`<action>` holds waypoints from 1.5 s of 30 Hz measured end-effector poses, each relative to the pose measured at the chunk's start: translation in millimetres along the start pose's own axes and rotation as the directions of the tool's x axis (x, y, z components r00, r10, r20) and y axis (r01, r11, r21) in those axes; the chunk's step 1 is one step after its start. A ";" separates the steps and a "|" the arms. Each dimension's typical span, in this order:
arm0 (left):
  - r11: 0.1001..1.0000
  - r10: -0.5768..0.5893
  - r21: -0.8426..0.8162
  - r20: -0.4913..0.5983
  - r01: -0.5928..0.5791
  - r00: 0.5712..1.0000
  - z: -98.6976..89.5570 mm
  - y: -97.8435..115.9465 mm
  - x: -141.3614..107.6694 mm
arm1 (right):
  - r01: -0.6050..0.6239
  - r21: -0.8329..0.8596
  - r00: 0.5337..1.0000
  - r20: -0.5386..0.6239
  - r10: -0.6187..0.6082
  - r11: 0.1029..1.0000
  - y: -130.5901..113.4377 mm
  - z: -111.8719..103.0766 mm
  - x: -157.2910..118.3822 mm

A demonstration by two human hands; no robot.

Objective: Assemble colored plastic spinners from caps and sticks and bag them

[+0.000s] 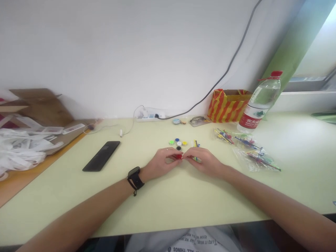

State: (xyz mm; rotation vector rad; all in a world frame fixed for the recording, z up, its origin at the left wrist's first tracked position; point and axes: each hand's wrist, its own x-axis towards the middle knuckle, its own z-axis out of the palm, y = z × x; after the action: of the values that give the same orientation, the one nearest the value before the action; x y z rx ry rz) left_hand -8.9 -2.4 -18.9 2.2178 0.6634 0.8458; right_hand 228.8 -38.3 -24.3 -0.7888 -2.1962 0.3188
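Note:
Between my two hands, low over the table, is a small red plastic piece (179, 156). My left hand (165, 161) pinches it between thumb and fingertips. Fingers of my right hand (203, 161) are pinched together at the red piece's right side; whether they hold a separate part is too small to tell. Just beyond the hands sit several small round pieces: a green one (171, 142), a blue one (177, 140), a white one (179, 144), a yellow one (184, 143) and a black one (179, 148). Thin coloured sticks (196, 144) lie partly hidden behind my right hand.
Clear bags of coloured plastic parts (258, 157) lie to the right, near a water bottle (258, 105) and a striped bag (227, 106). A black phone-like slab (101, 156) rests on the left. Behind is a power strip (149, 116); a cardboard box (42, 108) stands far left.

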 end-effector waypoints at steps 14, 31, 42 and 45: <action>0.992 0.084 0.096 -0.015 -0.083 0.996 0.0 -2.9 -2.1 | -0.191 -0.118 0.978 0.065 0.200 0.975 -0.1 -1.8 -1.2; 0.975 -0.037 -0.219 0.031 0.043 0.999 -2.1 0.0 -1.0 | -0.189 -0.015 0.976 0.110 0.189 0.982 1.2 -5.8 0.7; 0.843 -0.245 -0.471 0.091 0.259 0.965 -11.1 -2.6 5.6 | -0.159 0.068 0.974 -0.153 0.168 0.985 -2.4 -12.7 1.7; 0.831 -0.245 -0.499 0.069 0.246 0.967 -10.4 -3.6 5.9 | -0.185 0.169 0.981 -0.022 0.191 0.968 -7.1 -11.7 1.0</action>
State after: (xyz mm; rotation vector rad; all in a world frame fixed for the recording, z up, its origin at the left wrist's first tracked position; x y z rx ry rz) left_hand -13.3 7.9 -13.3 1.6205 0.6238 0.7768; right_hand 233.8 -43.4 -12.6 -0.9036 -2.0325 0.5703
